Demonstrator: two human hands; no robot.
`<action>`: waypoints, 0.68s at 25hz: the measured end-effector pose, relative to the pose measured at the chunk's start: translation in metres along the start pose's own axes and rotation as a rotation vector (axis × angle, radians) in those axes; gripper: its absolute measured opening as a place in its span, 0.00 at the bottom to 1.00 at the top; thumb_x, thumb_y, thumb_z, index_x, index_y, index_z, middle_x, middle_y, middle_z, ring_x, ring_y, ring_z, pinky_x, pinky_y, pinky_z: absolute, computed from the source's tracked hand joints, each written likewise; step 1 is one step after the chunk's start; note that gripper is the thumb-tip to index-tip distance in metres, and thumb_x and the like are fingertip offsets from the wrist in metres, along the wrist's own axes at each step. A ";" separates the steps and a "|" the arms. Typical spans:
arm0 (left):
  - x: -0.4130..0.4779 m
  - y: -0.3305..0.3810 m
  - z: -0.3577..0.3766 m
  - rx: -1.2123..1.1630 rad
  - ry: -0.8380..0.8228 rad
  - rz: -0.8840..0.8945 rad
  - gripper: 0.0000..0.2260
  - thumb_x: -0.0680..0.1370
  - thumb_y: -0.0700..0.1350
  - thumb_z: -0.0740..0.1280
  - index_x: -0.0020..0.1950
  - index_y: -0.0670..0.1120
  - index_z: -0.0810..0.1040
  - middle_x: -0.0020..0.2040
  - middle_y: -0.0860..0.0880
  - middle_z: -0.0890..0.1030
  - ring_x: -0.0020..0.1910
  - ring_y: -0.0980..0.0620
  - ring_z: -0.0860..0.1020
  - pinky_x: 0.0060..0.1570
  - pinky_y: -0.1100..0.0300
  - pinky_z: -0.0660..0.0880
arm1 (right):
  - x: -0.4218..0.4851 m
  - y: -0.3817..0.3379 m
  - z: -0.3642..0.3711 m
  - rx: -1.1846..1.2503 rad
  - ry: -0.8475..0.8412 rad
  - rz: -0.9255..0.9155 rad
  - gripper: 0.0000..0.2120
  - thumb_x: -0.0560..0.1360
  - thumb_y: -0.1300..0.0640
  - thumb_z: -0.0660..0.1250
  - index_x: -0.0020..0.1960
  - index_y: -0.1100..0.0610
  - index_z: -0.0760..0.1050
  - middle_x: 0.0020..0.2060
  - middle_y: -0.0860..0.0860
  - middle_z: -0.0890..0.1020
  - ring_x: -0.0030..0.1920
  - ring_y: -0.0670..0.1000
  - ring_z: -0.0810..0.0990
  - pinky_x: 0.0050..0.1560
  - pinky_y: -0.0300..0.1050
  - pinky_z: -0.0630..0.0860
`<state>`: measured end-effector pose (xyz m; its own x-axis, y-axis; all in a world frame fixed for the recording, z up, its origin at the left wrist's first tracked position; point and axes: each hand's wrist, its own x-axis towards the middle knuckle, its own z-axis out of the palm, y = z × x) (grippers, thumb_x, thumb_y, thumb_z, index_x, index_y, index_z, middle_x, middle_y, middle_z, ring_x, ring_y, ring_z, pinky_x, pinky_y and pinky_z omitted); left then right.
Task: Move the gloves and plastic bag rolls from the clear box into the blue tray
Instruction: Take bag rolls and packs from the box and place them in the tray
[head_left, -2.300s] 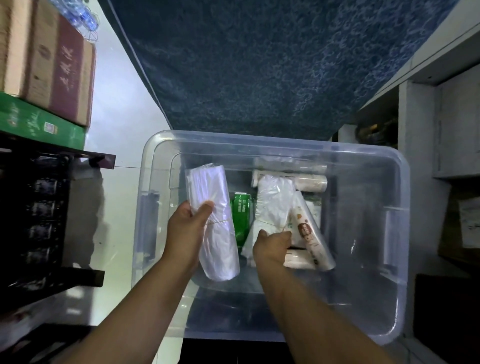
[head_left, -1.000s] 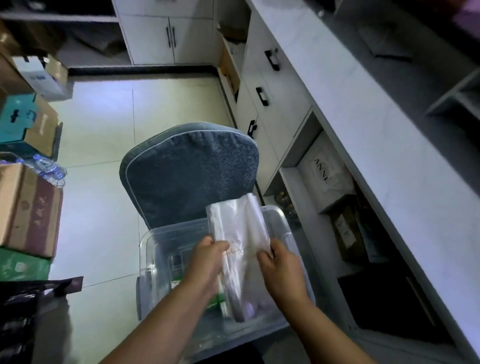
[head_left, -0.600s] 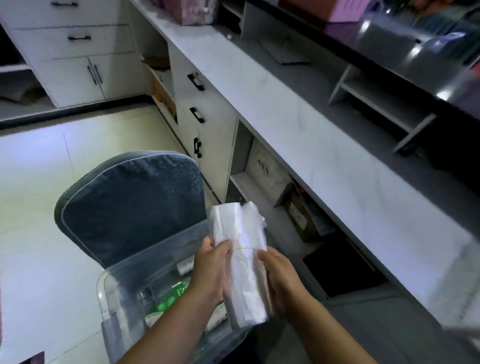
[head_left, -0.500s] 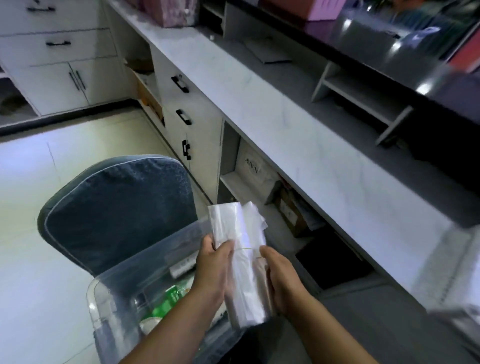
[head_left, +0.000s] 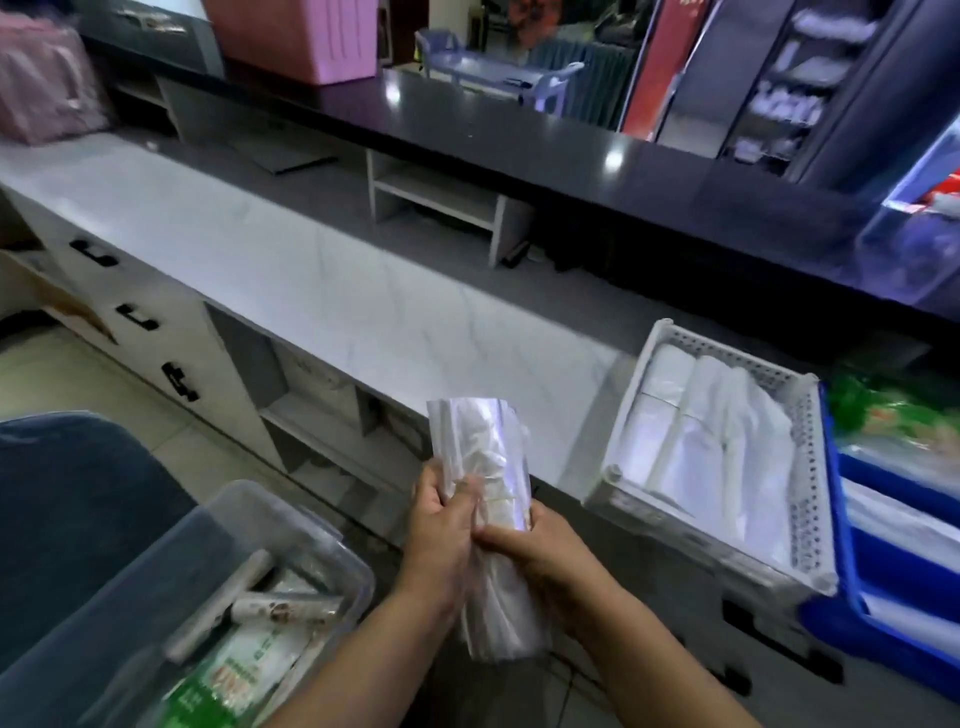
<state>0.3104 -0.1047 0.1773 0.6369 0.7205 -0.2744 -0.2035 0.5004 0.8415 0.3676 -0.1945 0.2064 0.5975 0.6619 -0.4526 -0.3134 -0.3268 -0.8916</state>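
Observation:
Both hands hold a bundle of clear plastic bags (head_left: 480, 447) upright in front of the counter. My left hand (head_left: 441, 525) grips its left side and my right hand (head_left: 540, 551) grips its right side at a thin band around the middle. The clear box (head_left: 291, 519) sits low at the left, with paper-wrapped rolls (head_left: 283, 608) and a green packet (head_left: 228, 680) inside. The blue tray (head_left: 852, 587) lies at the right edge with white and green packs in it.
A white perforated basket (head_left: 802, 447) full of white plastic bags stands on the marble counter (head_left: 332, 291), just left of the blue tray. A blue cushioned chair (head_left: 67, 499) is behind the clear box. Drawers (head_left: 140, 322) and open shelves run under the counter.
Both hands lifted the bag bundles out of the clear box and brought them together. The view swung up and right, bringing the white basket and the blue tray into sight.

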 end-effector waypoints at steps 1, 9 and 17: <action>-0.009 -0.013 0.028 -0.011 -0.040 0.001 0.13 0.76 0.39 0.64 0.46 0.59 0.78 0.43 0.47 0.85 0.41 0.46 0.84 0.37 0.53 0.81 | -0.012 0.000 -0.031 0.007 0.021 -0.008 0.15 0.64 0.59 0.77 0.50 0.56 0.80 0.42 0.56 0.86 0.43 0.55 0.86 0.45 0.49 0.83; -0.066 -0.095 0.236 0.122 -0.294 -0.141 0.23 0.69 0.40 0.73 0.62 0.44 0.70 0.53 0.40 0.81 0.50 0.42 0.82 0.48 0.45 0.80 | -0.111 0.003 -0.271 -0.219 0.220 -0.095 0.11 0.62 0.60 0.76 0.44 0.51 0.81 0.37 0.47 0.86 0.39 0.43 0.84 0.39 0.35 0.78; -0.092 -0.131 0.351 0.139 -0.421 -0.299 0.09 0.66 0.34 0.73 0.45 0.40 0.81 0.35 0.45 0.85 0.35 0.48 0.84 0.32 0.57 0.81 | -0.171 0.020 -0.390 -0.301 0.250 -0.049 0.14 0.63 0.58 0.76 0.47 0.49 0.78 0.39 0.45 0.84 0.39 0.41 0.82 0.39 0.32 0.76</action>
<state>0.5395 -0.4047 0.2552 0.9012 0.2869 -0.3250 0.1145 0.5656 0.8167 0.5470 -0.5772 0.2614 0.7795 0.5090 -0.3651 -0.0713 -0.5069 -0.8591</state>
